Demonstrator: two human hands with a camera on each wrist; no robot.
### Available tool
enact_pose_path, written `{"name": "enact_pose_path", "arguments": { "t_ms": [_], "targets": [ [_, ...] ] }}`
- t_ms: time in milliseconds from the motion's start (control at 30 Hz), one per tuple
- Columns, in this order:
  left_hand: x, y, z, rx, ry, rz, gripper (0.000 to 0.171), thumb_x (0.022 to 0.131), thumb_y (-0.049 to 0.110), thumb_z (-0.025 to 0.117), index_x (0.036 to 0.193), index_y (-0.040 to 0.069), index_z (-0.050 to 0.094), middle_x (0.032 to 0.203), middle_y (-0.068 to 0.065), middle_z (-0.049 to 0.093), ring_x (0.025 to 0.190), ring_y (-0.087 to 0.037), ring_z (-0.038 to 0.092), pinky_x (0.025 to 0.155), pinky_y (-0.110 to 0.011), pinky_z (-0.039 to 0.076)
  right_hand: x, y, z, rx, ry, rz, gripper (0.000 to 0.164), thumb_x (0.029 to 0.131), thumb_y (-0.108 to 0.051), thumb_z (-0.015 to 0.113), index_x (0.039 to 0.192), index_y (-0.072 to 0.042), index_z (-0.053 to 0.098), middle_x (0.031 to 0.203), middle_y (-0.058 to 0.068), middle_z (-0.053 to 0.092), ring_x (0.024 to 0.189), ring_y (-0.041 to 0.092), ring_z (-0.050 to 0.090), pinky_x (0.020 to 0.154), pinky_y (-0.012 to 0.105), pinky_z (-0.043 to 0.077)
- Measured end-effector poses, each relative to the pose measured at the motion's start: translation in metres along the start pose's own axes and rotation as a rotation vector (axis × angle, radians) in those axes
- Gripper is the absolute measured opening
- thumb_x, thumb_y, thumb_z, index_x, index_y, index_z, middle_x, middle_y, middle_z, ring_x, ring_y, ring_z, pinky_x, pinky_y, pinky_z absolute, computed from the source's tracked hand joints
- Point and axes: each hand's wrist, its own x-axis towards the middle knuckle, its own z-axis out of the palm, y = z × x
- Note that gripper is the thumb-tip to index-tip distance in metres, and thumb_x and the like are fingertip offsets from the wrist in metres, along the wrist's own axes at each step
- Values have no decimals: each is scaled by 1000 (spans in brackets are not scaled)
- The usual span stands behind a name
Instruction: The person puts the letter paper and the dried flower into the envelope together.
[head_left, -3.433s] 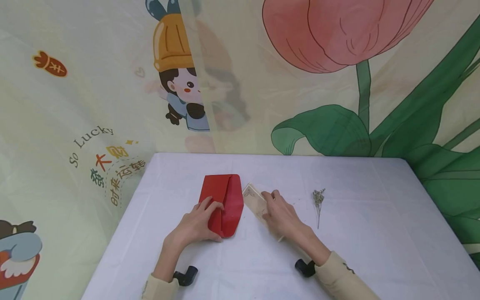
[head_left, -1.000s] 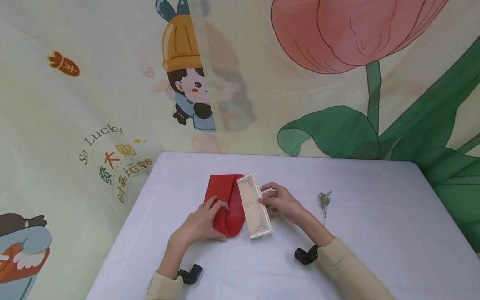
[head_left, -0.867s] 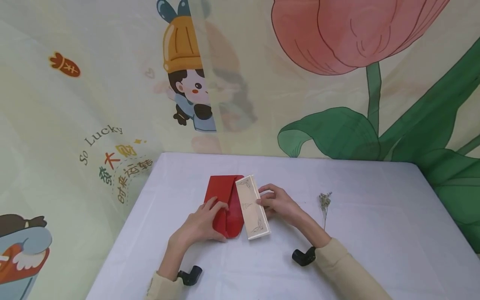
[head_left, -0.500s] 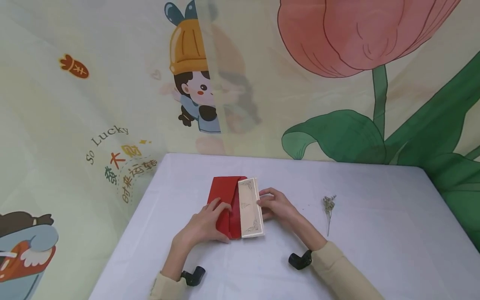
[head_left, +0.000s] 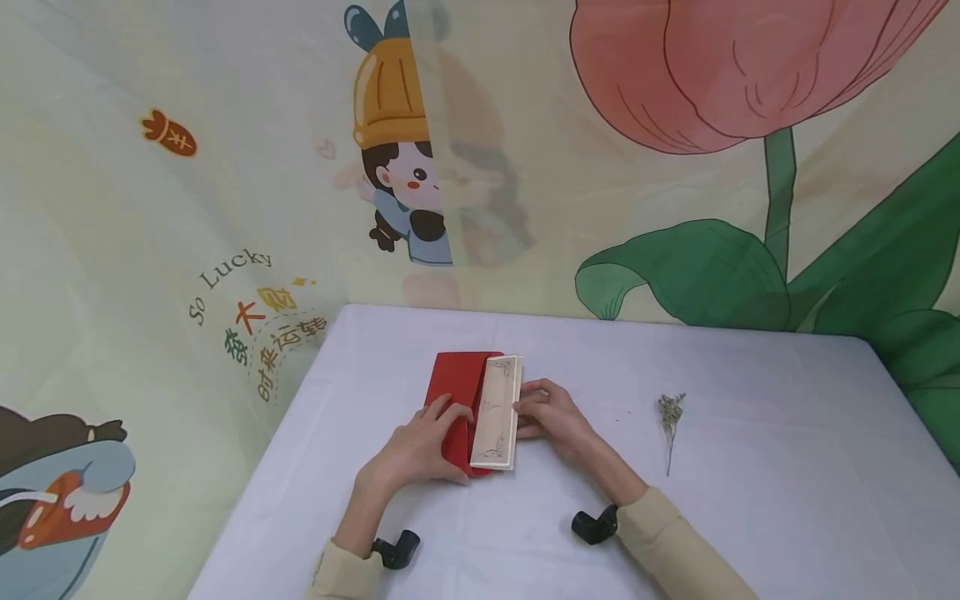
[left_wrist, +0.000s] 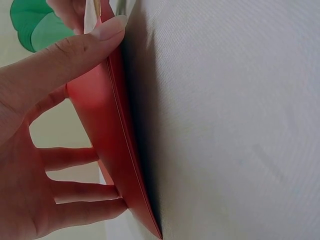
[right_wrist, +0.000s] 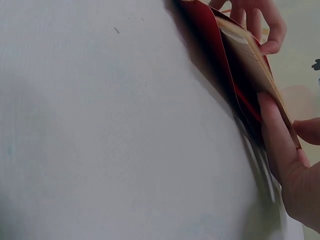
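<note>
A red paper envelope (head_left: 459,372) lies on the table with its flap side to the right. My left hand (head_left: 420,450) grips it, thumb at the near edge and fingertips on the front, as the left wrist view of the envelope (left_wrist: 112,130) also shows. A cream folded card (head_left: 495,408) with scrollwork corners lies over the flap, its left edge along the envelope's mouth. My right hand (head_left: 558,421) pinches the card's right edge. In the right wrist view the card (right_wrist: 252,67) stands above the red flap (right_wrist: 204,25), thumb on one face and fingers on the other.
A small sprig of dried flowers (head_left: 670,417) lies on the white-covered table (head_left: 757,483), right of my right hand. A printed cloth wall (head_left: 510,167) rises behind the table's far edge. Black wrist cameras (head_left: 596,527) sit at both cuffs.
The right hand has lifted the card from the table, turned it nearly parallel to the envelope and moved it left over the flap to the mouth. The left hand has kept its grip.
</note>
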Motion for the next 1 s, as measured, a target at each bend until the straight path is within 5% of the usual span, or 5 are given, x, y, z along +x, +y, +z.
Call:
{"name": "enact_pose_path", "arguments": {
  "t_ms": [1000],
  "targets": [
    [0, -1, 1, -5, -6, -5, 87, 67, 39, 96, 141, 27, 51, 160, -17, 39, 144, -40, 41, 97, -65, 52, 5, 5, 27, -53, 30, -18, 35, 97, -3, 65, 128, 4, 50, 106, 21, 67, 81, 27, 77, 72, 45, 64]
  ]
}}
